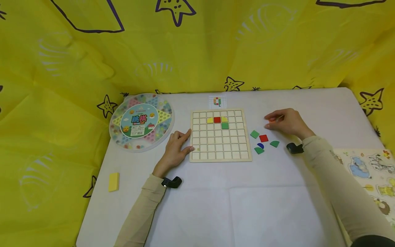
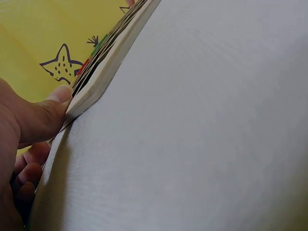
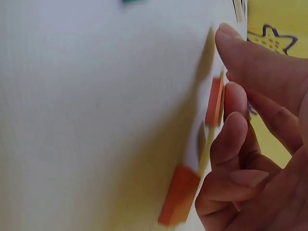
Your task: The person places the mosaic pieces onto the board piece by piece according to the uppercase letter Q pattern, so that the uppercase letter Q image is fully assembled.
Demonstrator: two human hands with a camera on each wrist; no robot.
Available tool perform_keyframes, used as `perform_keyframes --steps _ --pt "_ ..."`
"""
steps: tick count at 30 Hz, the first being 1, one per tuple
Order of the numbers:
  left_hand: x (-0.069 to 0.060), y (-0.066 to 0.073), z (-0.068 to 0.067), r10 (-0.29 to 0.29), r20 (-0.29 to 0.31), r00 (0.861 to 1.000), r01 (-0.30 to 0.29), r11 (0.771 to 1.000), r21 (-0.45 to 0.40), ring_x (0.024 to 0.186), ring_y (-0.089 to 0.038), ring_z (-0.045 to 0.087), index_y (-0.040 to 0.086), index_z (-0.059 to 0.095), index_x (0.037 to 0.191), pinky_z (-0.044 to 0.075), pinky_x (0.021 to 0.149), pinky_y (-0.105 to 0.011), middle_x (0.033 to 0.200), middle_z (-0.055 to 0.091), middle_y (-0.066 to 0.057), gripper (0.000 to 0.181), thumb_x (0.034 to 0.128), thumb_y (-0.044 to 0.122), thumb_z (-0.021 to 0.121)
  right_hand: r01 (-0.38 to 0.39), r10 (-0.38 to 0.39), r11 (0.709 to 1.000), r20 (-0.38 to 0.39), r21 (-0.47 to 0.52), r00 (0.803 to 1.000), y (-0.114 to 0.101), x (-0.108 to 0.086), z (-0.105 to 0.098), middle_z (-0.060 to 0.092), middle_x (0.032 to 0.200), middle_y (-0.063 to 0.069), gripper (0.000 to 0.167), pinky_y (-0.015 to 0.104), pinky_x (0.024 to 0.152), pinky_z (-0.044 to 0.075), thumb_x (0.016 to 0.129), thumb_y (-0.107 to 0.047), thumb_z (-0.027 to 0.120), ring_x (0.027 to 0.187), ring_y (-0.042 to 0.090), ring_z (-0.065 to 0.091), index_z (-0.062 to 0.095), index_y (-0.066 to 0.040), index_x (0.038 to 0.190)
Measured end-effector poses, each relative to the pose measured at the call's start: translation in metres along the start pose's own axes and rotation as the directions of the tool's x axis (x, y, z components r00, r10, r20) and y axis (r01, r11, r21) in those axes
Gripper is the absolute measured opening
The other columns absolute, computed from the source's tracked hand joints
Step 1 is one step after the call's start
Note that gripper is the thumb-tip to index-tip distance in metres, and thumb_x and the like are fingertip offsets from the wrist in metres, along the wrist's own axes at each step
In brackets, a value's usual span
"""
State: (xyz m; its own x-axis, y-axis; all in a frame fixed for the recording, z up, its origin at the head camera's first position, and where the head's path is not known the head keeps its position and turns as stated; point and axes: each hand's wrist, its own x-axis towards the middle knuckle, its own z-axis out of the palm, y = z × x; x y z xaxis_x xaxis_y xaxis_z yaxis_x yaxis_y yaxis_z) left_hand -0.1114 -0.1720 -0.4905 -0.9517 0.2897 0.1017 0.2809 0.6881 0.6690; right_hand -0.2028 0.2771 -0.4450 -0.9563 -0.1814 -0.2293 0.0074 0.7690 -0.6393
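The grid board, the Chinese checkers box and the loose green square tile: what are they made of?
Grid board: probably wood, matte, from its pale beige surface and thick edge.
Chinese checkers box: looks like clear, perhaps glossy plastic, since bright colours show through around the middle.
Green square tile: painted wood or plastic; its flat, even colour leaves that open.

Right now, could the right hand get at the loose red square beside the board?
Probably yes: the right hand is close by and nothing covers the red square, though an orange piece is at the fingertips.
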Motion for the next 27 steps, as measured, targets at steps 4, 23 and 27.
perform_keyframes --steps 4,23,27 --pt "0.000 0.001 0.000 0.009 -0.008 1.000 -0.009 1.000 0.002 0.102 -0.032 0.043 0.000 0.047 0.158 0.034 0.086 -0.041 0.116 0.053 -0.019 0.072 0.0948 0.017 0.079 0.037 -0.037 0.999 0.048 -0.011 0.998 -0.007 0.000 0.007 0.074 0.106 0.010 0.046 0.027 0.077 0.045 0.090 -0.034 0.087 0.096 0.027 0.056 0.078 -0.006 0.126" --pt "-0.001 0.001 0.000 0.015 -0.019 1.000 -0.015 1.000 0.001 0.103 -0.033 0.043 0.001 0.049 0.157 0.035 0.087 -0.042 0.117 0.053 -0.018 0.072 0.0946 0.018 0.079 0.164 -0.147 0.980 0.144 -0.115 0.979 -0.029 -0.005 0.023 0.075 0.094 0.005 0.022 0.031 0.066 0.042 0.090 -0.025 0.087 0.079 0.022 0.054 0.083 -0.010 0.106" --pt "-0.001 0.000 0.000 0.016 -0.022 1.000 -0.016 1.000 0.004 0.102 -0.032 0.043 0.001 0.049 0.157 0.035 0.086 -0.042 0.118 0.053 -0.018 0.072 0.0945 0.018 0.079 0.181 -0.162 0.976 0.152 -0.118 0.975 -0.029 -0.005 0.024 0.076 0.099 0.005 0.025 0.031 0.067 0.043 0.090 -0.025 0.087 0.080 0.021 0.053 0.082 -0.010 0.110"
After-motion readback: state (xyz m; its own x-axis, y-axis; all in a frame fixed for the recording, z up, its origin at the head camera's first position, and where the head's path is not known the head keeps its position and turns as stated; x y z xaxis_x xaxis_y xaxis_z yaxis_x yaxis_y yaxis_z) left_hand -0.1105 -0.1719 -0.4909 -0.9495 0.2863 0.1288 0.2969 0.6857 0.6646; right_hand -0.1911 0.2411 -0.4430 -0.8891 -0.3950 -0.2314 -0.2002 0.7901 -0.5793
